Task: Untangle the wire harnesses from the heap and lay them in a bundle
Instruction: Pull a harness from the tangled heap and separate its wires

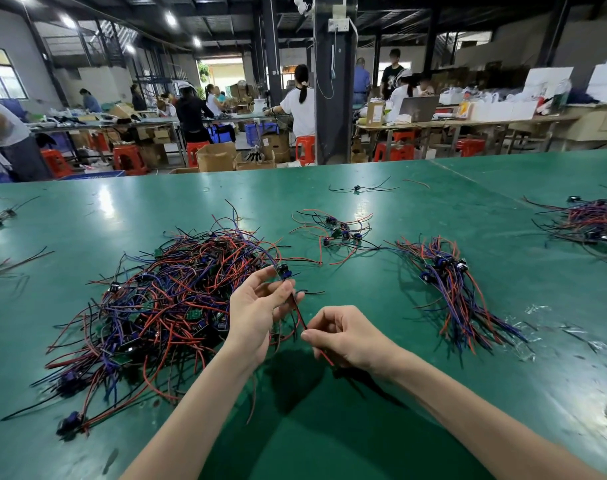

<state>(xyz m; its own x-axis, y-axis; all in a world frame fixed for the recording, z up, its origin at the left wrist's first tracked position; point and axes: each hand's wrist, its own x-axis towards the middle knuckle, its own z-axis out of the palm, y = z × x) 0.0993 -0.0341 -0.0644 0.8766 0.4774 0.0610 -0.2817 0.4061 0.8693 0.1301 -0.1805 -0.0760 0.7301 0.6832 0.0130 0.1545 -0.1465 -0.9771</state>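
A big tangled heap (163,306) of red, blue and black wire harnesses lies on the green table (364,427), left of centre. My left hand (257,313) is raised at the heap's right edge and pinches one harness (284,271) by its small black and blue part; its wires still run back into the heap. My right hand (343,336) pinches that harness's red and black wires lower down, just above the table. A straightened bundle (458,292) of harnesses lies to the right.
A small loose cluster of harnesses (336,233) lies behind my hands, and a single one (357,188) farther back. Another pile (593,223) sits at the right edge, with stray wires (4,261) at the left edge. Bits of clear plastic (537,327) lie near the bundle. People work at distant benches.
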